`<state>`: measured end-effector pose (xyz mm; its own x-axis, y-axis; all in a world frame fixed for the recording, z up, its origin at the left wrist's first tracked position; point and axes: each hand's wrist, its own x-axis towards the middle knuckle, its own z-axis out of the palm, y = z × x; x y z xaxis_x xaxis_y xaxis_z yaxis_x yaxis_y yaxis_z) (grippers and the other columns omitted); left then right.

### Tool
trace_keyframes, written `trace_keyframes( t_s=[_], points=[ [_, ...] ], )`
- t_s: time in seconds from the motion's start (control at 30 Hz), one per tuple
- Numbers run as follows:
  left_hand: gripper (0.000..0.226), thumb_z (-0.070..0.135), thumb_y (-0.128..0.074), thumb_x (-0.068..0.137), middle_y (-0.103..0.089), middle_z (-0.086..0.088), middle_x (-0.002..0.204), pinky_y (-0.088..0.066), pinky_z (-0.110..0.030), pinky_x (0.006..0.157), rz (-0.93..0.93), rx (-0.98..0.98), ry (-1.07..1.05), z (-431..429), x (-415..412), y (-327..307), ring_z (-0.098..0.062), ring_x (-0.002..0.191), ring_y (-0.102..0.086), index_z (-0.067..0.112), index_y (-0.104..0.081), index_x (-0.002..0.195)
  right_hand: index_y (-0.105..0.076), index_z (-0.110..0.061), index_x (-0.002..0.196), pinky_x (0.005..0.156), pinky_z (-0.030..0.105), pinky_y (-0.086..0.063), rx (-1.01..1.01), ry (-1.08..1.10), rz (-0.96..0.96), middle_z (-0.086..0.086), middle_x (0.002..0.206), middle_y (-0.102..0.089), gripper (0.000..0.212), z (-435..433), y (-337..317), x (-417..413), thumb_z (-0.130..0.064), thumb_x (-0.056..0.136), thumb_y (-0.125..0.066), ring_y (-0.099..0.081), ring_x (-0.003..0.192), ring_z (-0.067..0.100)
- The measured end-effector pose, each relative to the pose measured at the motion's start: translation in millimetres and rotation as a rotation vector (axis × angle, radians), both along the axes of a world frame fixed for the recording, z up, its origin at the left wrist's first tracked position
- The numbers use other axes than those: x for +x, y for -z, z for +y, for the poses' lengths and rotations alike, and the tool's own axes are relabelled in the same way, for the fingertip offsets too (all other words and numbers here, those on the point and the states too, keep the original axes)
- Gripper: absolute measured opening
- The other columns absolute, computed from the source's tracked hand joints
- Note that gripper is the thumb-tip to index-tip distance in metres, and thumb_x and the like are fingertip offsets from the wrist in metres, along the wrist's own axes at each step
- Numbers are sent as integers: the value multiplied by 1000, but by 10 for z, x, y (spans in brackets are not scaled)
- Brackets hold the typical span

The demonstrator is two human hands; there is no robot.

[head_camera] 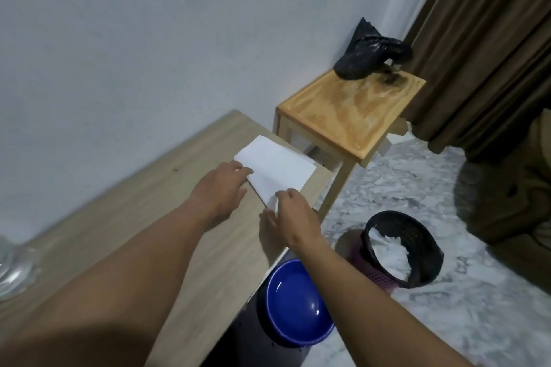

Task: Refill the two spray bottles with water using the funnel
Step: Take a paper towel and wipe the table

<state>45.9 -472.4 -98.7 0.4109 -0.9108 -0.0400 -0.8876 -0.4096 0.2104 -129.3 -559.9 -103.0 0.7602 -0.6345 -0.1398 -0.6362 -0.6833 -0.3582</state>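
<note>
closest to me, below the table's near edge, a round glossy blue plastic bowl sits on a dark surface, partly under my right forearm. at the far left a clear, rounded glassy thing stands on the table, blurred and cut off by the frame; i cannot tell what it is.

both my arms reach forward over the pale wood-grain table. my left hand has its fingers fairly straight, the tips pressing down on the left edge of a white folded sheet of paper. my right hand has thumb and fingers curled, pinching the sheet's near corner, which is lifted a little off the table. the rest of the paper lies flat at the table's far right corner, one layer's edge showing under another.

on the grey marbled floor to the right of the table stands a black mesh wastebasket with crumpled white paper inside.

just beside the table's far corner is a small light wooden stool with a varnished top. a crumpled black plastic bag rests at its far edge. behind it hang brown curtains, and a plain pale wall runs along the table's left side.
</note>
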Motion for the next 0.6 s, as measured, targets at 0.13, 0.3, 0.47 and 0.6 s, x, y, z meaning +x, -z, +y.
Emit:
trace_keyframes(
  t_s=[0.13,0.3,0.47,0.6],
  points=[
    [39,27,-50,98,-57,-2,138,-48,-41,95,-22,12,31,-76,27,145,-29,121,-52,22,-57,136,-61,-12,118,89,38,-50,-132,-28,41,10,117,-60,21,-16,145,44,-12,98,-56,-58,105,27],
    [32,25,-60,94,-66,-6,123,-52,-44,85,-72,-92,-6,-106,19,204,-32,108,-59,19,-67,125,-65,-13,109,81,39,-48,-154,15,-31,8,109,-63,17,-111,124,61,-13,100,-51,-56,98,27],
    [33,29,-75,83,-67,-3,115,-51,-42,80,-179,-143,-25,-179,0,107,-31,105,-60,21,-71,115,-63,-16,107,79,42,-51,-172,40,-176,5,104,-66,23,-223,-111,44,-27,103,-44,-57,90,23],
    [12,17,-78,80,-71,-1,101,-47,-38,72,-168,-335,-99,-350,11,-40,-33,91,-62,22,-77,91,-66,-16,103,74,43,-51,-239,83,-264,5,99,-69,20,-377,-332,72,-23,99,-48,-60,88,29]
  ],
)
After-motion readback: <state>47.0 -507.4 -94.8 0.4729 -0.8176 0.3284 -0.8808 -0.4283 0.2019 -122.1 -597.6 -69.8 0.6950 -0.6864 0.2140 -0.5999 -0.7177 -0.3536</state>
